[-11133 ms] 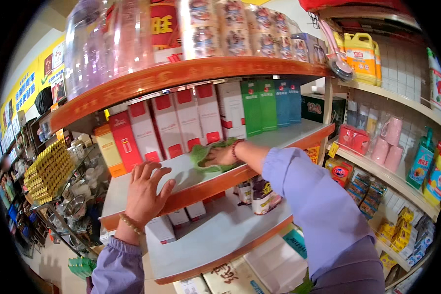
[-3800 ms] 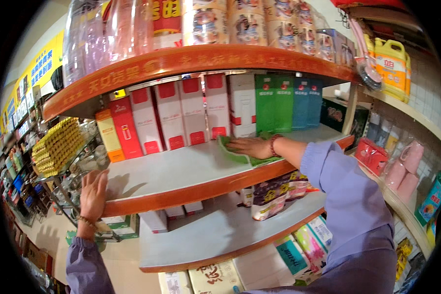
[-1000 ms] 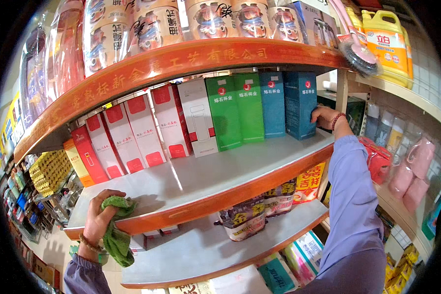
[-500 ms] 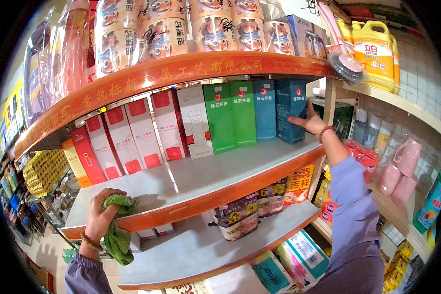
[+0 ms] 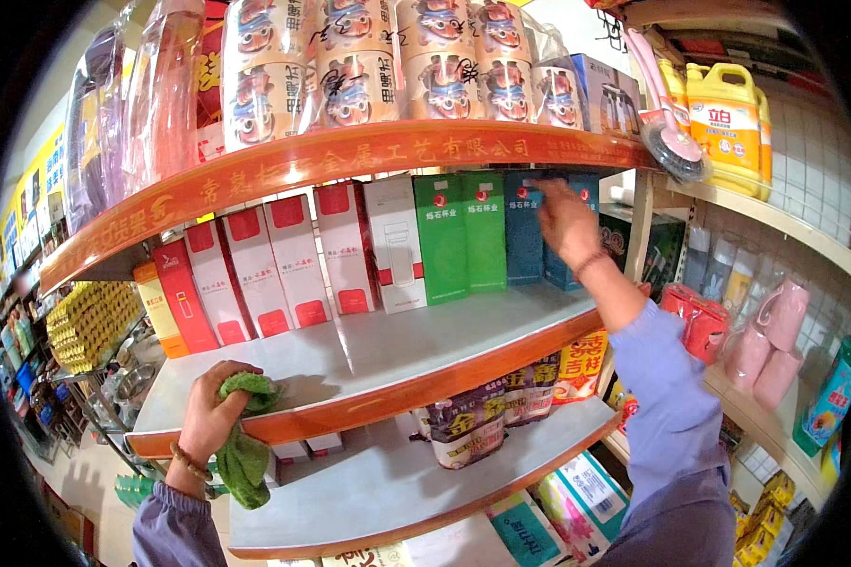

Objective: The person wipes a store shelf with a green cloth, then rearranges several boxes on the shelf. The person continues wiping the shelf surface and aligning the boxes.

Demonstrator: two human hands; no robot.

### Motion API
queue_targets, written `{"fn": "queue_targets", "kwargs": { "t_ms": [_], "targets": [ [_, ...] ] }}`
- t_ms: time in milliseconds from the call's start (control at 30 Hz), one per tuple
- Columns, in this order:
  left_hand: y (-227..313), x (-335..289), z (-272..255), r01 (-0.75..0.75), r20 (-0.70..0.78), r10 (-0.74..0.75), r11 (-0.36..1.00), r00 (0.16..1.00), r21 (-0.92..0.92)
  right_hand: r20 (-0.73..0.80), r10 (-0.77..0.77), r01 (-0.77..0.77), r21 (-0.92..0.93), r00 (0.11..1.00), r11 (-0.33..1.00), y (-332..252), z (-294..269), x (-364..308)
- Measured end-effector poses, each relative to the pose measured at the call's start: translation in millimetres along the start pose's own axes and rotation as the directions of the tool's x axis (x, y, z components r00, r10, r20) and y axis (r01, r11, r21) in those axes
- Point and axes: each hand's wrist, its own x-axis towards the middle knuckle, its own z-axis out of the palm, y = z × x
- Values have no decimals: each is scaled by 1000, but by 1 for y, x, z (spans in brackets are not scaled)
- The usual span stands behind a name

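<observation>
A crumpled green cloth [image 5: 243,471] is gripped in my left hand [image 5: 208,408], bunched against the front edge of the grey shelf [image 5: 336,367] and hanging down over it. Higher up on the right, my right hand [image 5: 569,225] is raised in front of the blue boxes, fingers stretched toward the upper part of the lighter blue box [image 5: 524,248]. Whether the fingertips touch it I cannot tell. Behind the hand stands a dark blue box [image 5: 560,272], partly covered. To their left come green boxes [image 5: 444,241], then a white box [image 5: 397,250] with a bottle outline.
Red-and-white boxes [image 5: 298,269] continue the row leftward. The orange-edged upper shelf [image 5: 369,151] carries wrapped paper rolls [image 5: 440,90]. Dark packages [image 5: 465,430] sit on the shelf below. At right are a pink-handled brush [image 5: 671,142], yellow jugs [image 5: 723,118] and pink cups [image 5: 775,331].
My right hand has left the dark blue box's right side and moved left, across the front of the blue boxes. My left hand keeps the cloth at the shelf edge. The view has shifted slightly.
</observation>
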Motion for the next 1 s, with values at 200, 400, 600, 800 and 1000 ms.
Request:
{"fn": "queue_targets", "kwargs": {
  "t_ms": [200,400,600,800,1000],
  "targets": [
    [4,1,2,-1,-6,1,1000,1000,10,267,192,-150,-169,944,974,13,51,46],
    [0,0,1,-17,-3,17,1000,1000,11,154,197,-156,-246,968,957,1,43,41],
    [-2,1,2,-7,-15,6,1000,1000,-14,-16,251,-248,-232,968,940,-16,49,44],
    [-2,0,2,-32,-29,32,999,999,12,-63,352,-358,-146,934,922,-25,50,38],
    [0,0,1,-40,-38,42,998,998,57,-191,130,-144,-61,973,988,-11,41,16]
  ]
}}
